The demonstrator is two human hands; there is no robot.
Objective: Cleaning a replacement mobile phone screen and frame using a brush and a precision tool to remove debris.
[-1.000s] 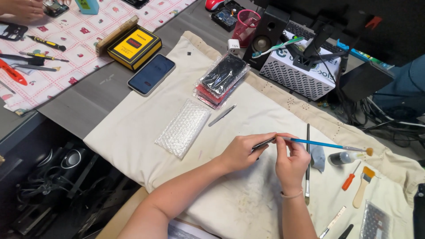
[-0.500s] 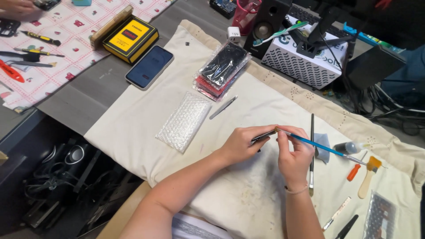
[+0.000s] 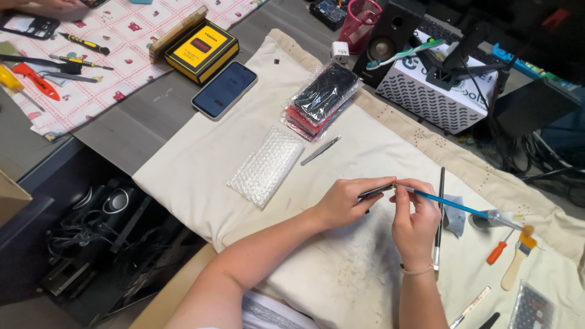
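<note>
My left hand (image 3: 348, 203) pinches a small flat dark part (image 3: 375, 192) edge-on above the cream cloth (image 3: 201, 176). Facing it, my right hand (image 3: 415, 218) grips a thin blue-handled tool (image 3: 454, 206), its tip touching the end of the dark part. The blue handle runs off to the right, past a small grey bottle (image 3: 487, 220). A long black tool (image 3: 439, 219) lies on the cloth just behind my right hand.
On the cloth lie a bubble-wrap pouch (image 3: 266, 166), metal tweezers (image 3: 320, 150), bagged phone parts (image 3: 322, 99), an orange screwdriver (image 3: 499, 250) and a brush (image 3: 517, 263). A phone (image 3: 224, 89) and a yellow box (image 3: 203, 50) sit at left, a white patterned box (image 3: 426, 91) behind. Another person's hand (image 3: 52, 3) shows top left.
Both hands have stayed together on the dark part and blue tool; the camera has shifted slightly, so the scene sits a little differently in the frame.
</note>
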